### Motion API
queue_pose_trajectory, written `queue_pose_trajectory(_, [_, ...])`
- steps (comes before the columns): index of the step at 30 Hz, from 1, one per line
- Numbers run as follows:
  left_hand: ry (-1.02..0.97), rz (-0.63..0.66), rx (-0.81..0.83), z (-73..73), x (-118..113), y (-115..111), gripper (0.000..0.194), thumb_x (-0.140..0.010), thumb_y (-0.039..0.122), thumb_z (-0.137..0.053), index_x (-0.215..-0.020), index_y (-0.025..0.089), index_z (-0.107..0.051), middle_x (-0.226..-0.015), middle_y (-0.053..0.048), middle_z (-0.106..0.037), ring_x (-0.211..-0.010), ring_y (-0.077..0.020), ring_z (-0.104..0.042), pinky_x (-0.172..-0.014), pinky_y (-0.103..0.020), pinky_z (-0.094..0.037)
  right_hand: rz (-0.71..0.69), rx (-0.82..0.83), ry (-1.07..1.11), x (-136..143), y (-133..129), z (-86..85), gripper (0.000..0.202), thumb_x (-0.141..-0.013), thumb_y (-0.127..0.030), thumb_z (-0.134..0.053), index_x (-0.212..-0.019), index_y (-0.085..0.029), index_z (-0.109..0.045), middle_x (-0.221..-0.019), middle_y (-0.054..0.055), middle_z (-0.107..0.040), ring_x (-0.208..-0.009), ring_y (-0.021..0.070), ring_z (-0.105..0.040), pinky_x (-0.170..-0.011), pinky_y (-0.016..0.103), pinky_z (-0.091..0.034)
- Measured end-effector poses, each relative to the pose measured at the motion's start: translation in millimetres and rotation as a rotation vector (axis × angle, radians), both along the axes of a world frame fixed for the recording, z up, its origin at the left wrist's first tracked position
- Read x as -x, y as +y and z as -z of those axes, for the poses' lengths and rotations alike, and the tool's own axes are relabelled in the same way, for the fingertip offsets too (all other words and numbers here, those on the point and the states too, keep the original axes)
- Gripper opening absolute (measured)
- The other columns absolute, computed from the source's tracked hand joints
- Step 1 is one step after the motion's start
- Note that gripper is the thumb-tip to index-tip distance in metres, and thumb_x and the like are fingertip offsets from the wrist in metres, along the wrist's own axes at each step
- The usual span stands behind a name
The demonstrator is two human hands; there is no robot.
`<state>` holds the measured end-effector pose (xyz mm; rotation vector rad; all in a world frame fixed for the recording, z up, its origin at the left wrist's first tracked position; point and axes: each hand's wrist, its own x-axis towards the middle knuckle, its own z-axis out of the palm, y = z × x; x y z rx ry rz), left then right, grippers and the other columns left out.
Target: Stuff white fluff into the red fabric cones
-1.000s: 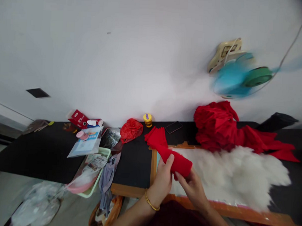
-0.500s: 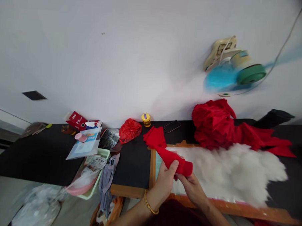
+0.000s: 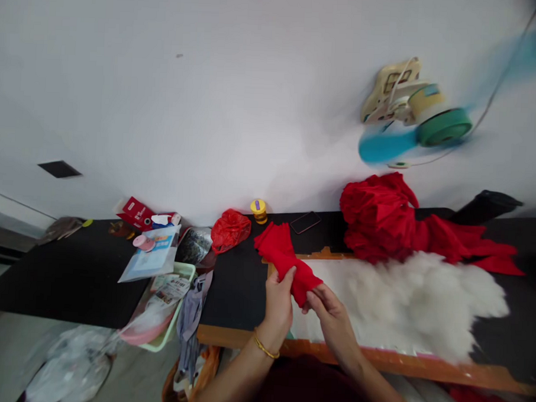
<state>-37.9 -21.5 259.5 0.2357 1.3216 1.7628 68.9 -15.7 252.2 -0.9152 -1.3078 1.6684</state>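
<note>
A piece of red cloth (image 3: 306,282) is held between both hands over the white sheet on the table. My left hand (image 3: 278,302), with a gold bracelet at the wrist, grips its near side, thumb on top. The fingers of my right hand (image 3: 330,315) pinch its right end. Just beyond lies more red cloth (image 3: 275,239), flat on the black tabletop; the held piece overlaps it, and I cannot tell whether they are joined. To the right of my hands spreads a heap of fluffy white stuffing (image 3: 427,306).
A big pile of red cloth (image 3: 378,217) sits against the wall, below a spinning wall fan (image 3: 444,128). Along the back are a phone (image 3: 305,223), a yellow-lidded jar (image 3: 259,212) and a red plastic bag (image 3: 230,231). A green basket (image 3: 185,271) stands left.
The red cloth, earlier a rolled, tube-like shape tilted toward me, now lies flatter and lower. My left hand has shifted slightly left, and my right hand grips the cloth's end edge.
</note>
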Motion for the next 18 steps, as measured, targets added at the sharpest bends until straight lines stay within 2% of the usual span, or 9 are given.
queue_pose_trajectory(2, [-0.012,-0.026,-0.005,-0.3,1,1,0.035,-0.070,0.041,-0.080,-0.088,0.014,-0.066,-0.071,-0.001,-0.068,-0.057,-0.0119,-0.058,-0.057,-0.023,-0.044,-0.001,0.011,0.013,4,-1,3.2,0.030,-0.086,-0.048,-0.063,-0.099,-0.021,-0.066,-0.083,0.004,-0.069,-0.073,0.0194,-0.063,-0.072,0.032,-0.055])
queue_pose_trajectory(4, [-0.030,-0.003,-0.010,-1.5,-1,1,0.040,-0.070,0.042,-0.080,-0.095,0.014,-0.067,-0.080,-0.004,-0.071,-0.066,-0.0153,-0.064,-0.064,-0.026,-0.048,0.002,0.018,0.009,8,-3,8.8,0.039,-0.084,-0.051,-0.065,-0.110,-0.021,-0.067,-0.100,0.007,-0.073,-0.091,0.0244,-0.067,-0.086,0.039,-0.055])
queue_pose_trajectory(6, [-0.049,0.065,-0.014,-2.5,-5,-2,0.044,-0.069,0.041,-0.081,-0.102,0.015,-0.066,-0.089,-0.007,-0.072,-0.074,-0.0184,-0.067,-0.071,-0.029,-0.051,0.001,0.053,0.000,10,-5,14.2,0.047,-0.082,-0.052,-0.068,-0.116,-0.021,-0.067,-0.115,0.010,-0.071,-0.112,0.0291,-0.063,-0.101,0.045,-0.048])
queue_pose_trajectory(8, [-0.040,0.109,-0.024,-2.9,-10,-6,0.046,-0.068,0.038,-0.082,-0.105,0.016,-0.066,-0.096,-0.008,-0.072,-0.081,-0.0207,-0.067,-0.077,-0.033,-0.052,0.003,0.149,0.028,10,-6,17.3,0.049,-0.079,-0.052,-0.072,-0.117,-0.021,-0.069,-0.123,0.009,-0.069,-0.123,0.0303,-0.057,-0.111,0.046,-0.039])
queue_pose_trajectory(10, [-0.013,0.122,-0.026,-3.3,-14,-10,0.046,-0.068,0.035,-0.082,-0.108,0.018,-0.066,-0.101,-0.009,-0.072,-0.088,-0.0226,-0.068,-0.085,-0.036,-0.052,0.010,0.315,0.130,8,-4,17.1,0.049,-0.077,-0.054,-0.073,-0.115,-0.023,-0.070,-0.124,0.007,-0.070,-0.125,0.0297,-0.056,-0.113,0.046,-0.038])
queue_pose_trajectory(12, [0.006,0.139,-0.017,-4.1,-16,-15,0.046,-0.066,0.031,-0.083,-0.108,0.019,-0.067,-0.103,-0.009,-0.072,-0.093,-0.0243,-0.067,-0.091,-0.039,-0.050,-0.003,0.486,0.268,6,-1,14.1,0.049,-0.076,-0.058,-0.072,-0.112,-0.024,-0.071,-0.120,0.006,-0.071,-0.123,0.0294,-0.058,-0.111,0.047,-0.041])
queue_pose_trajectory(14, [-0.010,0.163,-0.030,-4.9,-16,-18,0.049,-0.065,0.027,-0.085,-0.110,0.020,-0.067,-0.105,-0.008,-0.072,-0.097,-0.0248,-0.067,-0.096,-0.040,-0.048,-0.024,0.587,0.366,5,3,10.0,0.048,-0.077,-0.059,-0.071,-0.109,-0.024,-0.072,-0.115,0.006,-0.073,-0.119,0.0293,-0.061,-0.107,0.046,-0.045])
queue_pose_trajectory(16, [-0.066,0.180,-0.082,-5.2,-12,-20,0.054,-0.066,0.026,-0.084,-0.116,0.020,-0.066,-0.109,-0.008,-0.072,-0.101,-0.0246,-0.066,-0.099,-0.039,-0.046,-0.019,0.598,0.383,5,4,7.3,0.045,-0.078,-0.057,-0.072,-0.106,-0.022,-0.073,-0.110,0.007,-0.075,-0.114,0.0290,-0.064,-0.104,0.045,-0.048])
queue_pose_trajectory(18, [-0.145,0.160,-0.128,-4.5,-7,-19,0.055,-0.069,0.028,-0.081,-0.121,0.020,-0.064,-0.114,-0.009,-0.070,-0.107,-0.0242,-0.065,-0.101,-0.038,-0.045,0.026,0.528,0.352,4,2,6.6,0.043,-0.078,-0.054,-0.072,-0.105,-0.021,-0.072,-0.108,0.007,-0.075,-0.112,0.0283,-0.064,-0.102,0.044,-0.049])
